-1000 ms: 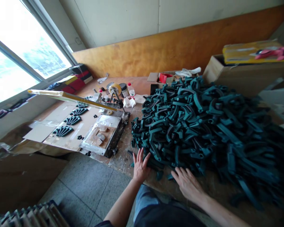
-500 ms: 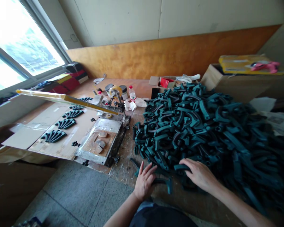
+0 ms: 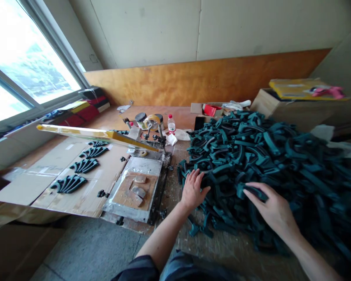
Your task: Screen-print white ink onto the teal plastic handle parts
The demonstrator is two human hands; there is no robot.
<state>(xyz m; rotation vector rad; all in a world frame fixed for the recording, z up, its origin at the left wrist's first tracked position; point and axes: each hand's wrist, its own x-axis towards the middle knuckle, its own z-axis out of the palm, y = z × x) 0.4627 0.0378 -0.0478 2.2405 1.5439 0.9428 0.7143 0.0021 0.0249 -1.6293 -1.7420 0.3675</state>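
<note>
A big heap of dark green curved plastic handles (image 3: 231, 150) covers the right side of the table. My right hand (image 3: 276, 208) is closed with thumb and fingers on one curved handle (image 3: 256, 192), held over the front of the heap. At the heap's left edge rests my left hand (image 3: 193, 190), its fingers spread and touching the handles there; I see nothing gripped in it. A few loose handles (image 3: 196, 228) lie just in front of the heap, below my left hand.
Left of the heap stands a metal-edged printing fixture (image 3: 146, 166) under a tilted yellow frame (image 3: 105, 134). Fanned groups of handles (image 3: 70, 183) lie on cardboard (image 3: 84, 203). Behind are a bottle (image 3: 171, 125), jars (image 3: 140, 119) and a carton (image 3: 289, 109).
My left hand has moved forward from the table's front edge onto the heap's left side. My right hand has shifted right, holding a handle. The head view has moved slightly.
</note>
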